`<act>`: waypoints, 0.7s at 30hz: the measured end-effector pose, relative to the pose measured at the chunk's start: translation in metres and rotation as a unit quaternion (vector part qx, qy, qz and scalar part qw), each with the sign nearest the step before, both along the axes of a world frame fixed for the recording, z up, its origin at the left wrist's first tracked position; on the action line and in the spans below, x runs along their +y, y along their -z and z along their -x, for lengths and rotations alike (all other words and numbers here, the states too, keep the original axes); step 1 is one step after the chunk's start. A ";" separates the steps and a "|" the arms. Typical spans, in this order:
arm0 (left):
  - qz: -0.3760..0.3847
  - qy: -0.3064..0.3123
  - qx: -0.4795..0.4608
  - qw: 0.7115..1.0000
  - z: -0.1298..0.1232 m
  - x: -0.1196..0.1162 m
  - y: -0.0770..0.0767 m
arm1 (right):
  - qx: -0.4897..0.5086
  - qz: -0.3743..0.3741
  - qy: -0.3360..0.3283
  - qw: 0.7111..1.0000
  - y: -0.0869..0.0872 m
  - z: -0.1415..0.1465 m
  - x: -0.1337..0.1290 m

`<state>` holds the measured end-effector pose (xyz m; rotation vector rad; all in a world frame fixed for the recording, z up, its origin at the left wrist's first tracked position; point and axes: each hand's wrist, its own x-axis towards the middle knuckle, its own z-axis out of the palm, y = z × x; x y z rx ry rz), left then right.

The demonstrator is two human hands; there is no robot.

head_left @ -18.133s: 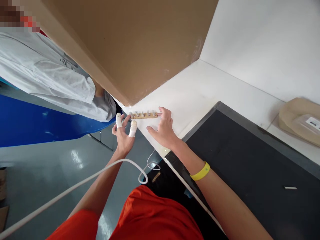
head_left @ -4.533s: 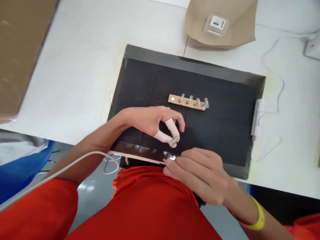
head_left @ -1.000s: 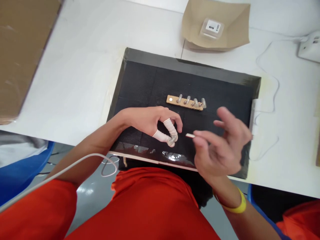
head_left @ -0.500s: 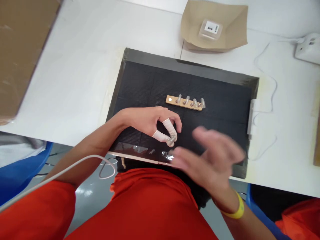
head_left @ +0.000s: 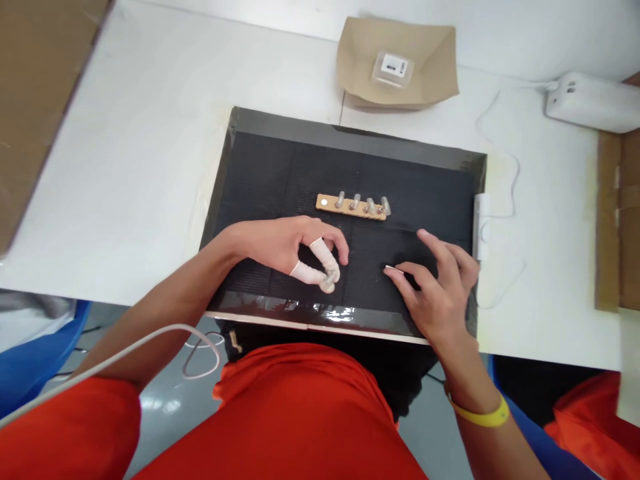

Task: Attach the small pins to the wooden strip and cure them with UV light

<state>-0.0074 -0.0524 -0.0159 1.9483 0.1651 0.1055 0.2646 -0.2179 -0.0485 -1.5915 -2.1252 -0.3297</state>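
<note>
White finger cots cover the thumb and forefinger of my left hand (head_left: 305,250). These two fingers pinch a small clear piece (head_left: 331,275), which looks like a nail tip, above the black mat (head_left: 260,173). My right hand (head_left: 437,287) is at the right of the mat, thumb and forefinger closed on a thin white sliver (head_left: 394,269) whose kind I cannot make out. Its other fingers are raised apart. Beyond both hands lies a tan strip (head_left: 331,205) with several clear nail-tip-like pieces (head_left: 356,201) standing along it and a white dot at its left end.
Behind the mat stands an open brown paper tray (head_left: 435,73) with a clear plastic box (head_left: 393,69) bearing a label. A white power unit (head_left: 595,103) and a thin cable are on the right. Brown cardboard (head_left: 40,100) lies at the left. A pale cable (head_left: 150,333) crosses my left forearm.
My right hand has moved up and right from near my left hand, and its white sliver now shows. My left hand keeps its pinch. The whole view has shifted slightly.
</note>
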 end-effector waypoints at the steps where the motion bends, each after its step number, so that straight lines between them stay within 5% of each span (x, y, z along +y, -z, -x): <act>1: -0.001 0.000 0.001 1.000 0.000 0.000 0.000 | 0.000 0.007 0.000 1.000 -0.001 -0.001 -0.001; 14: 0.035 0.000 0.002 0.999 0.001 0.002 0.006 | -0.003 0.113 -0.045 0.993 -0.043 -0.007 -0.034; 21: 0.030 0.008 -0.006 1.000 0.002 0.004 0.007 | 0.128 0.182 0.035 0.974 -0.041 -0.002 -0.037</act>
